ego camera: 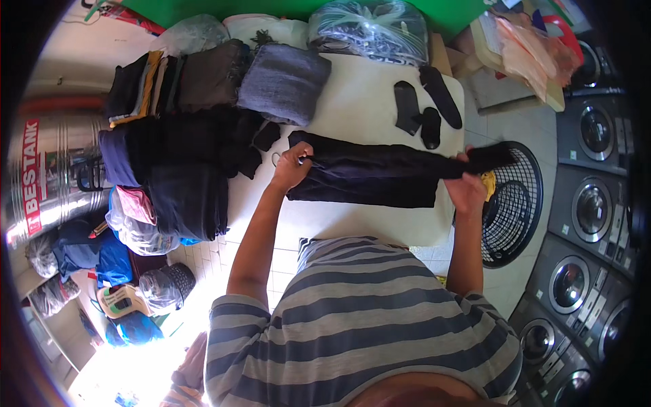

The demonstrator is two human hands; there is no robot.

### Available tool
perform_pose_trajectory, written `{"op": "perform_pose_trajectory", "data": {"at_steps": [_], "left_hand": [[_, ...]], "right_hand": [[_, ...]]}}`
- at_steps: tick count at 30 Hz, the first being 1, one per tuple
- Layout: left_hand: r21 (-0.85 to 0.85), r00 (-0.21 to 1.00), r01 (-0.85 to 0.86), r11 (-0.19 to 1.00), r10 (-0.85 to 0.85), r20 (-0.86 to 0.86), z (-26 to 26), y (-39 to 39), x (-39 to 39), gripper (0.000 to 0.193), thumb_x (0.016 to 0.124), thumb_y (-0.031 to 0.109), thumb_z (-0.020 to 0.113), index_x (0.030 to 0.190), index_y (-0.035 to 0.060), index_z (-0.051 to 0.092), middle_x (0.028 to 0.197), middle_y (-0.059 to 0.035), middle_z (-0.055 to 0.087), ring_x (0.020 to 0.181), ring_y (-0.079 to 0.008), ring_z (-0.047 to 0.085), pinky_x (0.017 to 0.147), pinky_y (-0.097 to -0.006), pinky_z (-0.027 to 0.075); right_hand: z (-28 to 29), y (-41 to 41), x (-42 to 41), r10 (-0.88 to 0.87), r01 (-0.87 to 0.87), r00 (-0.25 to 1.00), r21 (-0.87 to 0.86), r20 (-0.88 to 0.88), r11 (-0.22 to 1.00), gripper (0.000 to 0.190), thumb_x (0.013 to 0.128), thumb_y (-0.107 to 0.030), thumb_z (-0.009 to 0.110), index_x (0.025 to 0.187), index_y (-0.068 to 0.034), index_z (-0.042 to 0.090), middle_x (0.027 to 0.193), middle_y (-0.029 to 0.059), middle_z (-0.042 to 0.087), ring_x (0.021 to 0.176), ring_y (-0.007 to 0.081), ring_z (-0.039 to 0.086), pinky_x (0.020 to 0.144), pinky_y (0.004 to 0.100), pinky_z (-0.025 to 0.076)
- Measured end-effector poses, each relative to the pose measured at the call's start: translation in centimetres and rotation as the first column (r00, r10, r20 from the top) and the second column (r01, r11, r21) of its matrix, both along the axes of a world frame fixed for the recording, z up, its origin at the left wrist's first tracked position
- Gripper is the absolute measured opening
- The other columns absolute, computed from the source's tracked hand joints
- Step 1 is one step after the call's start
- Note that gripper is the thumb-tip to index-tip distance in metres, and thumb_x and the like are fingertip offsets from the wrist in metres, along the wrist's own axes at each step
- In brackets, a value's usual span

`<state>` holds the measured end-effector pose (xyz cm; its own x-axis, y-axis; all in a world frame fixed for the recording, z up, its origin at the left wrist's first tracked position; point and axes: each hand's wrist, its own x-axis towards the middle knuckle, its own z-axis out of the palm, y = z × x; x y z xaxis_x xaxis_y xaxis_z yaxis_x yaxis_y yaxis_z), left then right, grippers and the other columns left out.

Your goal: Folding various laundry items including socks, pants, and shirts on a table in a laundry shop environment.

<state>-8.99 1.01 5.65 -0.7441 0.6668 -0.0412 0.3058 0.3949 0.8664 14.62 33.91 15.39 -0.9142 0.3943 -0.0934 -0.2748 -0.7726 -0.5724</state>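
A pair of dark trousers [366, 173] lies lengthwise across the white table [351, 224] before me. My left hand [293, 165] pinches the garment at its left end, where a small pale loop, perhaps a drawstring, shows beside the fingers. At the other end my right hand [467, 185] grips the upper leg near its hem, and the loose end sticks out blurred past the table edge. The lower part of the cloth lies flat. Beyond the trousers lie several dark socks [431, 127].
Stacked dark clothes [188, 142] and a folded grey-blue towel [285, 81] fill the table's left side. A clear bag of laundry [368, 30] stands at the back. Right of the table is a black plastic basket [513, 213] with a yellow cloth. Front-loading machines [592, 208] line the right.
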Motion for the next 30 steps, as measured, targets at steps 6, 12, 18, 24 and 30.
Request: {"op": "perform_pose_trajectory", "data": {"at_steps": [6, 12, 18, 24, 30], "left_hand": [[-0.091, 1.000, -0.014, 0.996, 0.015, 0.009, -1.0, 0.1, 0.0, 0.019, 0.075, 0.006, 0.056, 0.094, 0.0077, 0.060, 0.087, -0.0113, 0.066, 0.085, -0.0269, 0.064, 0.077, -0.0364, 0.050], [-0.200, 0.981, -0.076, 0.977, 0.038, -0.188, -1.9, -0.1, 0.5, 0.017, 0.076, 0.012, 0.055, 0.089, 0.0089, 0.066, 0.085, -0.0121, 0.066, 0.080, -0.0292, 0.063, 0.075, -0.0390, 0.049], [-0.248, 0.984, -0.070, 0.966, 0.026, -0.175, -3.1, -1.2, 1.0, 0.013, 0.076, 0.012, 0.055, 0.084, 0.0094, 0.065, 0.088, -0.0079, 0.064, 0.085, -0.0288, 0.061, 0.078, -0.0395, 0.047], [-0.358, 0.986, 0.045, 0.933, -0.100, -0.137, -3.0, -1.0, 2.2, 0.018, 0.071, 0.012, 0.059, 0.088, 0.0140, 0.065, 0.097, -0.0056, 0.063, 0.099, -0.0263, 0.057, 0.089, -0.0427, 0.041], [-0.302, 0.881, 0.315, 0.900, -0.396, -0.259, 0.6, 2.5, 5.7, 0.043, 0.067, 0.024, 0.074, 0.107, 0.0158, 0.061, 0.118, -0.0061, 0.058, 0.114, -0.0289, 0.050, 0.097, -0.0406, 0.039]], "right_hand": [[1.3, -0.8, 6.3, -0.247, 0.219, 0.938, 0.137, 0.244, 0.966, 0.049, 0.078, 0.006, 0.057, 0.122, -0.013, 0.049, 0.105, 0.0046, 0.057, 0.103, 0.0204, 0.055, 0.093, 0.0401, 0.042], [2.4, 0.0, 8.9, -0.488, 0.161, 0.686, 0.543, 0.539, 0.824, 0.029, 0.082, -0.003, 0.067, 0.106, -0.013, 0.053, 0.099, 0.0004, 0.053, 0.094, 0.0121, 0.051, 0.078, 0.0297, 0.045], [1.4, -1.7, 9.4, -0.582, 0.176, 0.529, 0.591, 0.617, 0.787, 0.029, 0.079, -0.011, 0.074, 0.099, -0.012, 0.053, 0.095, -0.0028, 0.051, 0.087, 0.0093, 0.050, 0.075, 0.0256, 0.042], [4.7, -3.2, 9.4, -0.280, -0.370, 0.751, 0.733, 0.598, 0.571, 0.024, 0.074, -0.005, 0.073, 0.086, -0.007, 0.053, 0.087, 0.0009, 0.053, 0.085, 0.0104, 0.049, 0.079, 0.0247, 0.040], [6.4, -4.4, 8.5, -0.400, -0.279, 0.752, 0.802, 0.524, 0.528, 0.021, 0.077, -0.007, 0.072, 0.088, -0.007, 0.054, 0.087, -0.0008, 0.053, 0.084, 0.0098, 0.049, 0.077, 0.0247, 0.041]]}}
